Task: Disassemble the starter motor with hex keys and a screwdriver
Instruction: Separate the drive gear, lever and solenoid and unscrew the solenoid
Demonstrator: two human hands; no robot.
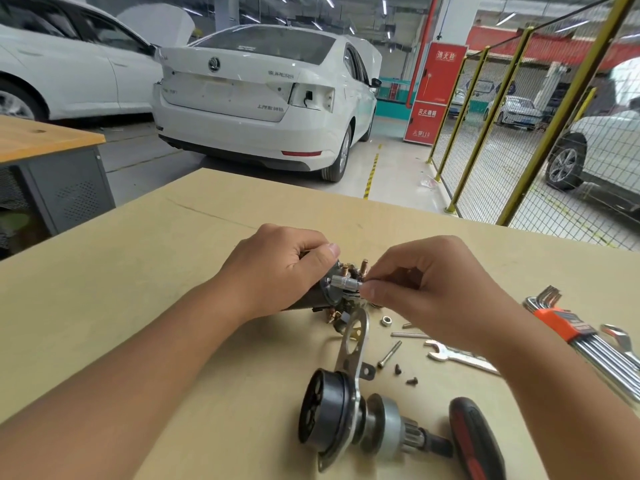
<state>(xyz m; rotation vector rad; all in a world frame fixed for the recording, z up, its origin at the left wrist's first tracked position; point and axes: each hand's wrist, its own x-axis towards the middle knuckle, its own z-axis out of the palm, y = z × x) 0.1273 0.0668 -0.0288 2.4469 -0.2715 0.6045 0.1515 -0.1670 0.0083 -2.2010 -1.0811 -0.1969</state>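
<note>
Nearest, at 6 o'clock on the matte tan bench (145, 278), lie the black drum-shaped gear housing (325, 407) with its toothed steel pinion, a red-and-black rubbery screwdriver (476, 441), loose dark screws (405, 375) and a long bolt (389, 354); chrome hex keys (568, 327) fan out at 3 o'clock. At centre the left hand (277, 268) is wrapped around the dark cylindrical motor body (311, 299), its long axis running 8 to 2 o'clock. The right hand (426, 282), at 3 o'clock from it and nearer the work, pinches a small knurled steel socket (346, 283) on the end plate beside copper studs (363, 266), so I judge the next turn goes about that axis.
</note>
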